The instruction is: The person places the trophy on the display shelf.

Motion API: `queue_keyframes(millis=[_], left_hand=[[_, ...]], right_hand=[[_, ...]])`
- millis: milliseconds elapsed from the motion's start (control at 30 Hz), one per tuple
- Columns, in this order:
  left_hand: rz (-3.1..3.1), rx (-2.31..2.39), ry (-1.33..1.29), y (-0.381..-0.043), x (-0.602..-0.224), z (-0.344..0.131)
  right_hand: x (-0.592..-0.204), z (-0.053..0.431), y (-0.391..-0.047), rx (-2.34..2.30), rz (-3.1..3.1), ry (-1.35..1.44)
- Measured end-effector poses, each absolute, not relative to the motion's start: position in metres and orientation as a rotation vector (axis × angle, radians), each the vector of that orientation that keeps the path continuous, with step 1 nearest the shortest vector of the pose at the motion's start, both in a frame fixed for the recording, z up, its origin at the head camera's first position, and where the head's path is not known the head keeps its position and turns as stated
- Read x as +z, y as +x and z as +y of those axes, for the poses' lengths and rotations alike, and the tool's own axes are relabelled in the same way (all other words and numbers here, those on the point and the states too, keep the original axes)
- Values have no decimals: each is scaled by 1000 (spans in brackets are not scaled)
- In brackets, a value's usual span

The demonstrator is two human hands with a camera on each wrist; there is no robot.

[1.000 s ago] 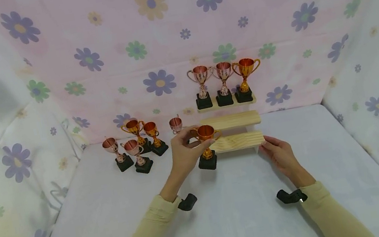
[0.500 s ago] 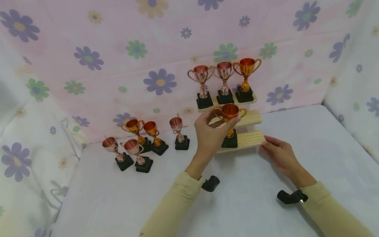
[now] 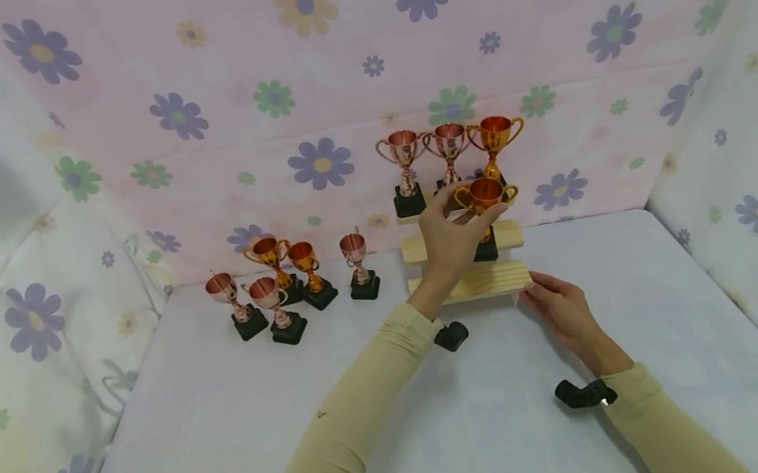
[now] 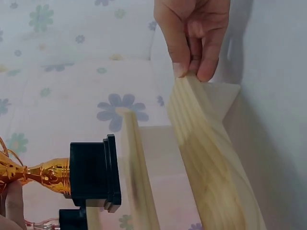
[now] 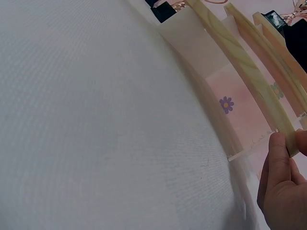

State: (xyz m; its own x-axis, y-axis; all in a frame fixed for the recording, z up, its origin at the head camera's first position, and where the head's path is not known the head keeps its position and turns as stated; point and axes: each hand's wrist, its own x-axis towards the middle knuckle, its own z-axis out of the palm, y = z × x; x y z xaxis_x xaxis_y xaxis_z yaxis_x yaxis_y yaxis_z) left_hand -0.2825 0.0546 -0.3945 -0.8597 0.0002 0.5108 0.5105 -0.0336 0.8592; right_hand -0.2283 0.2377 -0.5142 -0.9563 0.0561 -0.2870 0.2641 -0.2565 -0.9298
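My left hand [image 3: 453, 236] pinches a gold trophy cup [image 3: 485, 192] with a black square base [image 4: 93, 170]. The trophy overlaps the right part of the middle step [image 3: 419, 250] of a small three-step wooden shelf; in the left wrist view its base is right beside that step. With thumb and fingers my right hand [image 3: 561, 310] grips the right end of the bottom step [image 3: 482, 282]; the right wrist view shows the thumb and fingers on either side of the board [image 5: 259, 81]. Two rose-gold trophies [image 3: 405, 168] and a gold trophy [image 3: 494, 136] stand on the top step.
Several trophies stand on the white table [image 3: 179, 441] left of the shelf: rose-gold ones [image 3: 278, 309] and gold ones [image 3: 306, 270]. A lone rose-gold trophy [image 3: 357, 261] is nearest the shelf. Flowered cloth [image 3: 304, 72] walls surround the table.
My left hand has carried the gold trophy right and away from me, from in front of the bottom step's left end to over the middle step. My right hand stays at the bottom step.
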Motion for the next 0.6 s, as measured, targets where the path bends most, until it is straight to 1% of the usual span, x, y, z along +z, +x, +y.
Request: queue_keyframes(millis=[367, 600], left_hand=[[-1889, -2025, -383, -303, -402, 76], [-1894, -2088, -410, -307, -401, 88]], right_hand=[[-514, 239, -228, -2362, 1823, 358], [-513, 238, -227, -2351, 1837, 378]])
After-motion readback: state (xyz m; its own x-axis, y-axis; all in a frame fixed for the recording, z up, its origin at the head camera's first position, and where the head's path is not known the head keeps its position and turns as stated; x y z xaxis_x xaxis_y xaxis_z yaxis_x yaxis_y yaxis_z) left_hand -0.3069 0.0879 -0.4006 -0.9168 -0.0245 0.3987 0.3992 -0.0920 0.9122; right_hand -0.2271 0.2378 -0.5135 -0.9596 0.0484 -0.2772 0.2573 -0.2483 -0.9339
